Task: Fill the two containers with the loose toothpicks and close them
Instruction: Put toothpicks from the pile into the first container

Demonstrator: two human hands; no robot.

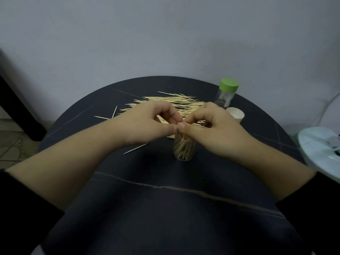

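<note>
No writing can be read anywhere. The jar with the green lid carries a small dark mark on its clear wall, too small and blurred to make out.

Two clear cylindrical containers stand on the round dark surface [165, 208], which is crossed by thin pale lines. The open container [184, 153] stands upright at the middle, just under the hands, packed with a bunch of toothpicks [184, 147] that lean at slight angles and stick out of its mouth. The second container [223, 99] stands upright at the far right edge, closed by one green lid [229, 85]. Just in front of it lies one white cap [236, 114], apart from both containers.

The loose toothpicks [174, 103] are pale wood, pointed, and lie in one flat heap behind the hands, too many to count. Three strays lie apart to the left of it, one of them [136, 149] near the left wrist.

The left hand [145, 122] and right hand [211, 129] meet over the open container. The left fingers [174, 116] are curled, thumb and forefinger pinched together on the tops of the bunch. The right fingers [193, 117] are curled likewise, thumb tip against the left thumb, pinching the same tops.

One pale blue round object [320, 150] shows at the right edge.
</note>
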